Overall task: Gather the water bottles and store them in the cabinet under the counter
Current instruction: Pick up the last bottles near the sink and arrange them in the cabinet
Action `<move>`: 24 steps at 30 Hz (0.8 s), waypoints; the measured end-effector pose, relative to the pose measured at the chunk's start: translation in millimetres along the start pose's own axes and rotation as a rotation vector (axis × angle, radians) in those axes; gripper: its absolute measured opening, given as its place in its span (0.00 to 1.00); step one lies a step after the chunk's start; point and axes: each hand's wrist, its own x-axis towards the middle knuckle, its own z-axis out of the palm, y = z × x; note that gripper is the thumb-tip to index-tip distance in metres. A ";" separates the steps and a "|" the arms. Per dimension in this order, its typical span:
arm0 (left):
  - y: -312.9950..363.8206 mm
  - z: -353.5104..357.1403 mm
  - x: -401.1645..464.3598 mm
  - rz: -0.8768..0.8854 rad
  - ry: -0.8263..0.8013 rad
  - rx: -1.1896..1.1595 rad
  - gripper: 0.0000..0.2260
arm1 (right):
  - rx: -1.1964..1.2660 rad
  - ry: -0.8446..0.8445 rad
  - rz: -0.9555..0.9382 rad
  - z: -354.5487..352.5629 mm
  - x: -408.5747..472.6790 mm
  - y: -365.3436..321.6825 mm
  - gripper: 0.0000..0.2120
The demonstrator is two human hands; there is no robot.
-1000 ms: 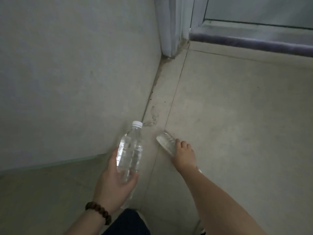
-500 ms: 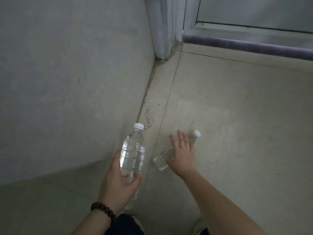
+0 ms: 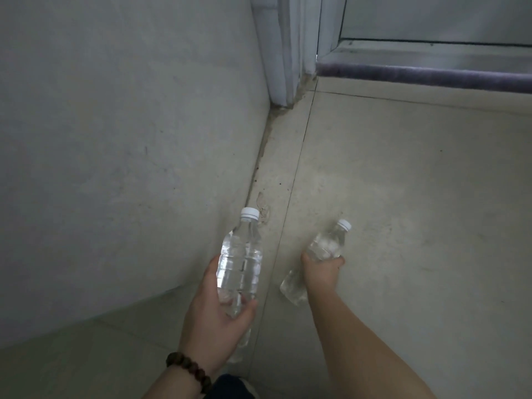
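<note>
Both hands are occupied: the left hand (image 3: 214,318), with a dark wooden bead bracelet (image 3: 188,370) on its wrist, is closed around the lower body of a clear plastic water bottle with a white cap (image 3: 240,263), which it holds nearly upright above the floor beside the pale grey wall (image 3: 115,139); the right hand (image 3: 321,272) is wrapped around the middle of a second clear plastic bottle with a white cap (image 3: 325,249), which lies tilted, its cap pointing away from the person and its base low near the beige tiled floor (image 3: 403,211); whether the base touches the tile I cannot tell. The step in hand seems to be the lifting of this second bottle; to do it well, the fingers should close fully around the ribbed body before the lift, because thin wet-looking plastic may slip or crumple under too strong a squeeze; the bottle is better turned upright as it rises, so the weight of water sits in the palm. The cabinet under the counter is not in view, only a window frame (image 3: 431,61) at the corner; so the storing is not yet done, and the person must carry both bottles there.
</note>
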 end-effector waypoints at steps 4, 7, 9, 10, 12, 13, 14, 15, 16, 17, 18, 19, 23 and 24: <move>22.5 -13.0 -26.7 -0.027 0.012 -0.074 0.33 | 0.011 -0.037 -0.120 -48.9 -48.1 -27.1 0.30; 60.1 -34.6 -67.0 -0.038 -0.025 -0.074 0.32 | 0.003 -0.092 -0.219 -101.6 -106.4 -61.1 0.27; 93.4 -54.3 -98.5 -0.044 -0.067 -0.044 0.32 | 0.004 -0.131 -0.274 -139.4 -149.7 -87.7 0.25; 109.3 -64.9 -113.7 -0.053 -0.087 -0.036 0.33 | 0.001 -0.157 -0.299 -158.8 -173.1 -101.9 0.25; 145.1 -88.5 -145.8 -0.071 -0.127 -0.017 0.36 | -0.011 -0.213 -0.323 -199.3 -223.4 -129.6 0.26; 164.3 -100.6 -162.5 -0.071 -0.134 -0.012 0.38 | -0.012 -0.237 -0.327 -220.4 -249.0 -143.7 0.26; 182.8 -112.6 -179.3 -0.068 -0.133 -0.007 0.39 | -0.015 -0.257 -0.329 -241.3 -274.4 -157.8 0.25; 203.1 -125.4 -196.6 -0.061 -0.124 -0.011 0.39 | -0.022 -0.275 -0.331 -262.0 -300.1 -172.9 0.24; 222.8 -138.1 -214.3 -0.057 -0.106 -0.027 0.39 | -0.029 -0.300 -0.339 -282.4 -325.2 -187.9 0.23; 240.3 -150.8 -232.7 -0.056 -0.083 -0.044 0.37 | -0.038 -0.329 -0.346 -302.0 -349.5 -201.9 0.23; 256.8 -163.1 -251.2 -0.049 -0.060 -0.057 0.37 | -0.045 -0.354 -0.361 -320.8 -372.6 -214.6 0.23; 271.3 -174.9 -269.7 -0.044 -0.038 -0.071 0.37 | -0.054 -0.374 -0.380 -338.0 -394.5 -225.5 0.24; 306.8 -208.2 -335.6 -0.024 0.083 -0.116 0.34 | -0.070 -0.469 -0.479 -391.8 -470.0 -255.6 0.26; 312.5 -213.6 -348.4 -0.021 0.120 -0.137 0.34 | -0.080 -0.489 -0.511 -400.0 -485.1 -260.6 0.26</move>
